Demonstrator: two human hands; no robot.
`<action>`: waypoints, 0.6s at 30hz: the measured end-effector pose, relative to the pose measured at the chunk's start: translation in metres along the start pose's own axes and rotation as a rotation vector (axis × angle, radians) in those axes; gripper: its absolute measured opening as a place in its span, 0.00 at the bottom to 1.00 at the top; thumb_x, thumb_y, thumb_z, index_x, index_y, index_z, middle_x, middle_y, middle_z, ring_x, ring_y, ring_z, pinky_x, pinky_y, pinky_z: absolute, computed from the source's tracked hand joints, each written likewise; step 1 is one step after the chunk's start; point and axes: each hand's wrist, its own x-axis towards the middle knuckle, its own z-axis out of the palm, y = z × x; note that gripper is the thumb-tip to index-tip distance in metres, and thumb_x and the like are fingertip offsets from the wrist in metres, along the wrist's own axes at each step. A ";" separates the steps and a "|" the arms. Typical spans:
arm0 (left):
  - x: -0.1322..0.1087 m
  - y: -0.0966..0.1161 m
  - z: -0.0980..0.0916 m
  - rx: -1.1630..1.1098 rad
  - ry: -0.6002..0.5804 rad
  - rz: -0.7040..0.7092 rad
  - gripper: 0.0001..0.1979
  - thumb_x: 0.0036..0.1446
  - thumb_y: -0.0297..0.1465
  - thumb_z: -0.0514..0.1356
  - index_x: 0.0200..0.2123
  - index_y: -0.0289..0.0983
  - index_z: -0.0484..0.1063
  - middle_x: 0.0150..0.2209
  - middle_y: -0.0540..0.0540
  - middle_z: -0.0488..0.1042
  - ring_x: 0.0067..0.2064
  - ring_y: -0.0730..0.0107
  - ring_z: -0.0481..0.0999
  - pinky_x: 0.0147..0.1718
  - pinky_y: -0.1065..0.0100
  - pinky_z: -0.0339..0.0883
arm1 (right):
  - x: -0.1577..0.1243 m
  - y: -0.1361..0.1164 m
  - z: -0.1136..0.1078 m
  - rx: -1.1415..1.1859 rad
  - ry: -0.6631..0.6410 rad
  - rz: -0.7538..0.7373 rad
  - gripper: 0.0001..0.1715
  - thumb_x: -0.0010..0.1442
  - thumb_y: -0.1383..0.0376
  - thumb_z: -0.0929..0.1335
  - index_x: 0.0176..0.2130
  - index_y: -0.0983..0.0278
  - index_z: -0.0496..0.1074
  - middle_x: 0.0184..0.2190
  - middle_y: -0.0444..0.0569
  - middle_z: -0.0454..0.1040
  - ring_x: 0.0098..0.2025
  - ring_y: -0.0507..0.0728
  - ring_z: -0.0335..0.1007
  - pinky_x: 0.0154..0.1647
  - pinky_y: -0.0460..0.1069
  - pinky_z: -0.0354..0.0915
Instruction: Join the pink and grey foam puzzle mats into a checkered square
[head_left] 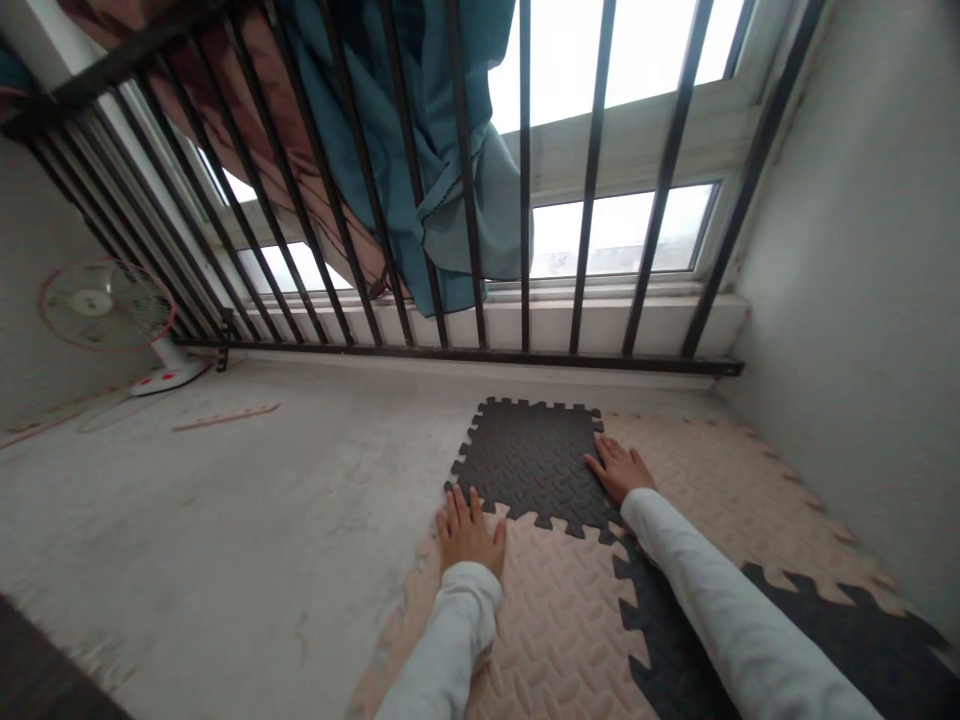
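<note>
The left hand lies open and flat, fingers spread, on a pink foam tile, with its fingertips at the lower edge of a dark foam tile. The right hand is also open and flat, its fingers on the right edge of the dark tile and its palm at the seam with a second pink tile. Neither hand holds anything. White sleeves cover both forearms, and the right one passes over a second dark tile. The tiles interlock along toothed edges and lie toward the right of a concrete floor, with the far edge near the rail of black window bars and the right side near a wall. Toward the floor's far left corner stands a white fan, and a thin wooden strip lies nearby. A teal curtain bunches behind the bars.
</note>
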 end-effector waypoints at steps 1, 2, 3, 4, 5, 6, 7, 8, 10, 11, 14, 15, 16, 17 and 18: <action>0.000 0.000 0.000 0.014 0.006 0.003 0.31 0.53 0.43 0.45 0.57 0.32 0.50 0.60 0.36 0.47 0.60 0.55 0.46 0.55 0.51 0.42 | -0.001 -0.001 0.000 -0.008 -0.017 0.024 0.33 0.59 0.54 0.49 0.59 0.66 0.44 0.61 0.50 0.45 0.61 0.55 0.38 0.59 0.59 0.40; -0.001 0.000 0.000 0.029 0.013 0.005 0.31 0.53 0.43 0.45 0.57 0.32 0.50 0.60 0.35 0.47 0.60 0.55 0.47 0.55 0.51 0.42 | -0.002 -0.003 0.000 -0.022 -0.036 0.040 0.33 0.58 0.54 0.49 0.59 0.66 0.43 0.61 0.49 0.44 0.62 0.55 0.36 0.59 0.60 0.38; -0.001 0.000 0.000 0.042 0.020 0.008 0.31 0.53 0.42 0.45 0.57 0.32 0.50 0.60 0.35 0.48 0.60 0.54 0.47 0.55 0.51 0.42 | -0.002 -0.005 0.000 -0.038 -0.052 0.046 0.34 0.58 0.53 0.49 0.59 0.67 0.42 0.61 0.49 0.43 0.62 0.55 0.35 0.59 0.60 0.36; -0.001 0.000 0.000 0.053 0.023 0.010 0.31 0.53 0.42 0.45 0.57 0.32 0.51 0.59 0.35 0.48 0.60 0.54 0.47 0.55 0.51 0.42 | -0.002 -0.007 -0.001 -0.054 -0.066 0.051 0.35 0.58 0.53 0.49 0.59 0.68 0.42 0.61 0.49 0.42 0.62 0.55 0.35 0.60 0.60 0.35; -0.001 0.001 0.000 0.062 0.021 0.011 0.31 0.53 0.42 0.45 0.57 0.32 0.51 0.59 0.35 0.48 0.60 0.54 0.47 0.55 0.51 0.42 | -0.002 -0.009 -0.001 -0.065 -0.075 0.058 0.35 0.58 0.53 0.49 0.59 0.68 0.41 0.61 0.49 0.41 0.62 0.55 0.34 0.60 0.60 0.34; -0.001 0.001 0.000 0.067 0.015 0.012 0.31 0.53 0.42 0.45 0.57 0.32 0.50 0.60 0.35 0.48 0.60 0.54 0.47 0.55 0.51 0.42 | -0.003 -0.010 0.000 -0.068 -0.079 0.066 0.36 0.58 0.52 0.48 0.60 0.69 0.40 0.62 0.49 0.40 0.62 0.55 0.32 0.60 0.59 0.33; -0.001 0.001 0.000 0.071 0.006 0.012 0.31 0.53 0.42 0.45 0.57 0.32 0.50 0.60 0.35 0.47 0.60 0.54 0.47 0.55 0.51 0.42 | -0.003 -0.010 0.000 -0.066 -0.082 0.074 0.36 0.58 0.52 0.48 0.60 0.69 0.39 0.62 0.48 0.39 0.62 0.54 0.31 0.60 0.59 0.33; -0.001 0.001 0.000 0.072 -0.003 0.012 0.31 0.53 0.42 0.45 0.57 0.32 0.50 0.60 0.35 0.47 0.60 0.54 0.46 0.55 0.51 0.42 | -0.003 -0.011 0.001 -0.059 -0.085 0.080 0.37 0.58 0.52 0.47 0.60 0.69 0.37 0.62 0.48 0.38 0.62 0.54 0.30 0.60 0.59 0.32; -0.001 0.001 -0.001 0.070 -0.009 0.013 0.31 0.53 0.42 0.45 0.57 0.32 0.50 0.60 0.35 0.47 0.60 0.54 0.46 0.55 0.50 0.42 | -0.003 -0.009 0.002 -0.044 -0.099 0.084 0.37 0.58 0.51 0.47 0.60 0.68 0.35 0.62 0.47 0.36 0.62 0.53 0.28 0.60 0.59 0.32; -0.001 0.001 -0.001 0.067 -0.008 0.014 0.31 0.53 0.42 0.45 0.57 0.32 0.50 0.60 0.35 0.47 0.60 0.54 0.46 0.55 0.50 0.41 | -0.002 -0.008 0.002 -0.033 -0.112 0.078 0.38 0.57 0.51 0.47 0.60 0.68 0.35 0.62 0.47 0.35 0.62 0.53 0.27 0.60 0.59 0.31; -0.002 0.001 -0.002 0.058 0.003 0.019 0.31 0.53 0.42 0.45 0.57 0.31 0.51 0.59 0.34 0.48 0.60 0.54 0.47 0.55 0.50 0.41 | 0.010 -0.003 -0.005 0.033 -0.149 0.087 0.39 0.57 0.49 0.48 0.60 0.69 0.37 0.62 0.49 0.37 0.62 0.54 0.30 0.60 0.58 0.35; -0.002 0.001 -0.001 0.054 0.012 0.021 0.31 0.53 0.42 0.45 0.57 0.31 0.51 0.59 0.34 0.48 0.60 0.54 0.47 0.55 0.50 0.41 | 0.015 -0.002 -0.008 0.060 -0.140 0.096 0.40 0.57 0.49 0.48 0.60 0.70 0.39 0.62 0.51 0.37 0.62 0.55 0.31 0.60 0.57 0.38; -0.002 0.001 -0.001 0.050 0.021 0.023 0.31 0.53 0.42 0.45 0.57 0.31 0.51 0.59 0.34 0.48 0.60 0.54 0.47 0.55 0.50 0.41 | 0.022 0.000 -0.011 0.084 -0.122 0.104 0.40 0.57 0.49 0.48 0.60 0.72 0.39 0.62 0.54 0.38 0.62 0.55 0.32 0.59 0.56 0.40; -0.002 0.001 0.000 0.047 0.029 0.024 0.31 0.53 0.42 0.45 0.57 0.31 0.51 0.59 0.34 0.48 0.60 0.54 0.47 0.55 0.50 0.41 | 0.028 0.001 -0.012 0.099 -0.097 0.108 0.41 0.57 0.49 0.48 0.59 0.74 0.39 0.62 0.55 0.37 0.62 0.56 0.32 0.59 0.54 0.42; -0.002 0.001 0.001 0.045 0.033 0.025 0.31 0.53 0.42 0.45 0.57 0.31 0.51 0.59 0.34 0.48 0.60 0.54 0.47 0.55 0.50 0.41 | 0.034 0.002 -0.013 0.106 -0.077 0.109 0.41 0.57 0.49 0.49 0.59 0.75 0.39 0.62 0.56 0.37 0.62 0.56 0.31 0.59 0.53 0.42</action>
